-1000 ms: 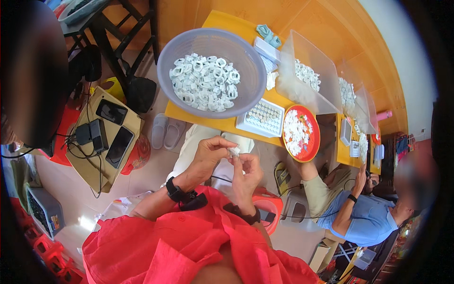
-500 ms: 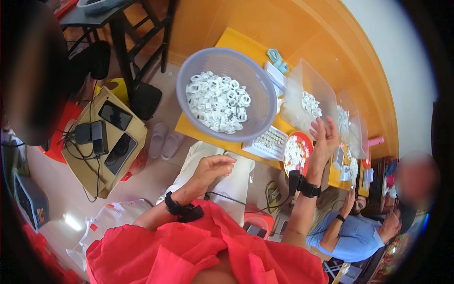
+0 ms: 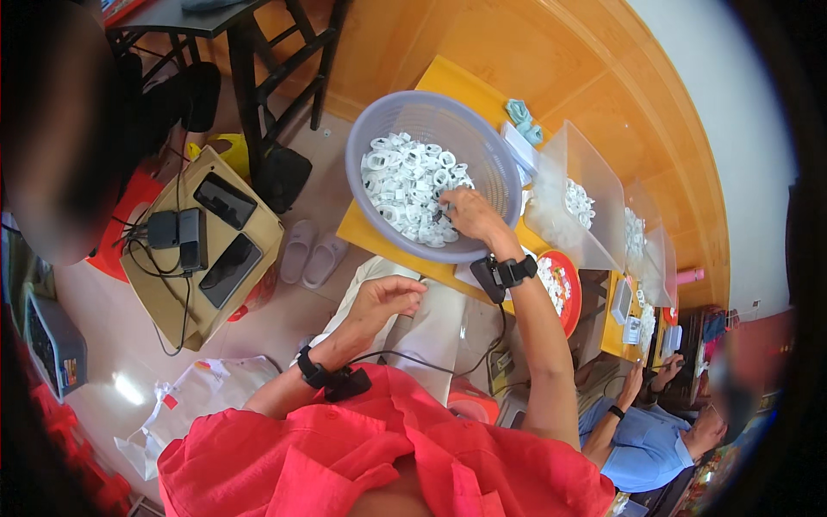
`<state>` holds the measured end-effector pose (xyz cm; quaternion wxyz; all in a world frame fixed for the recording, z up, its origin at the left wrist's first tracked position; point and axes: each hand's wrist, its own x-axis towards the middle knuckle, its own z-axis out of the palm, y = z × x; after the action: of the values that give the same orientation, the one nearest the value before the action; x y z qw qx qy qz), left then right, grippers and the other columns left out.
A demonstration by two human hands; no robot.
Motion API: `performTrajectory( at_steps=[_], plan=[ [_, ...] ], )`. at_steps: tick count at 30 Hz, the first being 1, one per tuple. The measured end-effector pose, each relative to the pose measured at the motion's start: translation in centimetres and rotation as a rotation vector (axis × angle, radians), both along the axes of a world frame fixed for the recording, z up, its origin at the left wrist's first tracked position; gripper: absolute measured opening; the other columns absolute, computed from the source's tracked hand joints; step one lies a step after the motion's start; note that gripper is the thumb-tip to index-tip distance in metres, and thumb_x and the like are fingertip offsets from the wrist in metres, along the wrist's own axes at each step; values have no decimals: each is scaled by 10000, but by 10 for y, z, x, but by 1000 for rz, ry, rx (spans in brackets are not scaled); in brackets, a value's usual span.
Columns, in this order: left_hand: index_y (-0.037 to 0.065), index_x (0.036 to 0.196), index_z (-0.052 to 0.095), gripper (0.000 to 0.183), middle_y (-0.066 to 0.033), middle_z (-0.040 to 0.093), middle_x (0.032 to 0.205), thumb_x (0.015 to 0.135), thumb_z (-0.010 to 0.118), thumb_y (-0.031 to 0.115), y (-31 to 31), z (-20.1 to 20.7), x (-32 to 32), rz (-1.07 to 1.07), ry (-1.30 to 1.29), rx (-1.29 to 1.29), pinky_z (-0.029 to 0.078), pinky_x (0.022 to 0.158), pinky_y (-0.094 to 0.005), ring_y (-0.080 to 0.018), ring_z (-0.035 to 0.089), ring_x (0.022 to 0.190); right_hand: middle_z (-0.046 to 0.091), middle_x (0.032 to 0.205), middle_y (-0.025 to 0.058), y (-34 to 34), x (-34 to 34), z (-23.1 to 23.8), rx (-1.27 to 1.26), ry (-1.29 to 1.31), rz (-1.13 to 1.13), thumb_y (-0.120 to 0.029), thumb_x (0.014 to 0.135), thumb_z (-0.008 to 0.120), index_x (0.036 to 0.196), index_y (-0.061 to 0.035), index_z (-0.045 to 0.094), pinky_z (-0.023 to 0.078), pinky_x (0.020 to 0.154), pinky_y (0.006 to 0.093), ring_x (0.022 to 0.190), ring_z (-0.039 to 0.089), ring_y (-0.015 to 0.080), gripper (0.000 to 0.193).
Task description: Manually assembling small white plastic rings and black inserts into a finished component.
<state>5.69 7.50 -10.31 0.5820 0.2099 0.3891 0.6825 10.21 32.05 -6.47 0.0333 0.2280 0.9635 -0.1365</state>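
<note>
A grey-purple plastic basket (image 3: 502, 172) holds a heap of small white ring-shaped plastic pieces (image 3: 405, 177). My right hand (image 3: 475, 215) reaches over its near right rim, fingers curled down onto the heap. Whether a piece is between those fingertips is hidden. Above my lap, my left hand (image 3: 389, 300) is closed, thumb and fingers pressed together; anything in them is too small to make out. Beneath my right wrist, a white tray (image 3: 469, 274) is partly covered. Beside it, a red round dish (image 3: 572, 297) carries small white pieces.
Clear plastic bins (image 3: 594, 185) with white pieces stand along the yellow table (image 3: 362, 231). A cardboard box (image 3: 155, 302) at left bears phones and cables. Slippers (image 3: 323, 261) lie on the floor. A person in a blue shirt (image 3: 646, 439) sits at right. A cable runs between my wrists.
My right hand has moved left from above the dish and bins into the basket, onto the white pieces. My left hand stays closed above my lap. The view has shifted slightly.
</note>
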Motion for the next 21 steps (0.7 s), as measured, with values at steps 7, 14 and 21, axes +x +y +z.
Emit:
performTrajectory(
  at_steps=[7, 14, 21],
  plan=[
    [19, 997, 610, 201, -34, 607, 902, 835, 580, 134, -4, -4, 4, -25, 1, -12, 467, 751, -238, -92, 566, 811, 621, 781, 187, -3, -4, 6, -94, 42, -70, -43, 696, 574, 804, -23, 655, 470, 719, 378, 766, 608, 320, 137],
    [18, 1014, 600, 209, -47, 608, 911, 853, 557, 144, -3, 3, 0, -41, 3, -9, 471, 763, -244, -97, 569, 821, 625, 735, 112, -40, 9, 54, -205, 490, -313, -31, 658, 665, 844, -11, 606, 476, 620, 309, 679, 609, 211, 197],
    [1, 1149, 501, 336, -92, 586, 1026, 935, 409, 242, 11, 36, -8, -238, -307, 69, 467, 817, -315, -166, 570, 897, 604, 772, 95, -139, 71, 65, -19, 824, -185, 21, 664, 656, 885, -14, 575, 478, 593, 301, 714, 595, 217, 238]
  ],
)
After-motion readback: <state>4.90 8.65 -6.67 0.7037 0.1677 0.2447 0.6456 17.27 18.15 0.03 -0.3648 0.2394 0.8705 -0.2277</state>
